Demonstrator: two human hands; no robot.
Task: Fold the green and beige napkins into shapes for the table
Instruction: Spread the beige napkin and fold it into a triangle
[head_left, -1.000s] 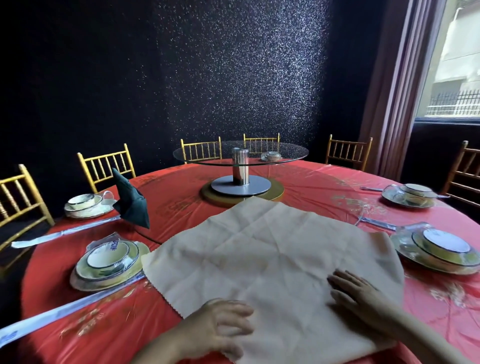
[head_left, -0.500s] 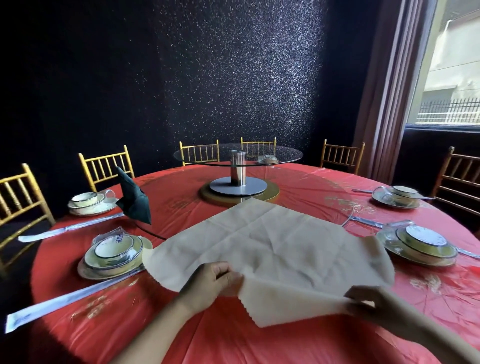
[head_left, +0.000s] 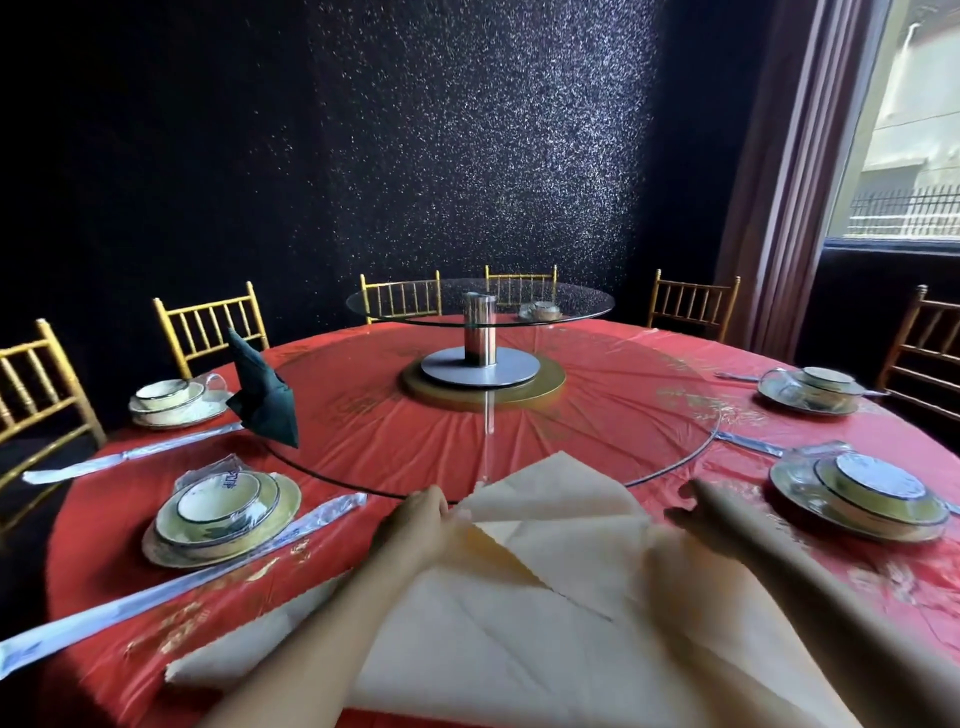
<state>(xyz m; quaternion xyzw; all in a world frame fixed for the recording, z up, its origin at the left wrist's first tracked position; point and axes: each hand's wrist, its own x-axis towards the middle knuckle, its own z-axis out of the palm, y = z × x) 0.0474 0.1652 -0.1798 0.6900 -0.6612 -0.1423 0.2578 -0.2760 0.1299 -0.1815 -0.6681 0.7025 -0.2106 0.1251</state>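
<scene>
Beige napkin (head_left: 519, 644) was spread on the red bench (head_left: 363, 447) at its near edge, its far corners turned inward, so an early fold was judged in hand. Left hand (head_left: 415, 525) pinched one flap; right hand (head_left: 711, 519), blurred, could not be read. Creasing was called for next.

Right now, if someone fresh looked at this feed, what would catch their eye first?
Probably the beige napkin spread across the near edge of the red table, one corner folded up toward the centre, with the left hand and right hand at its far edge. Next, the green napkin already folded and standing upright at left, beside a wrapped plate setting. Behind, the glass turntable rises at the table's middle.
</scene>
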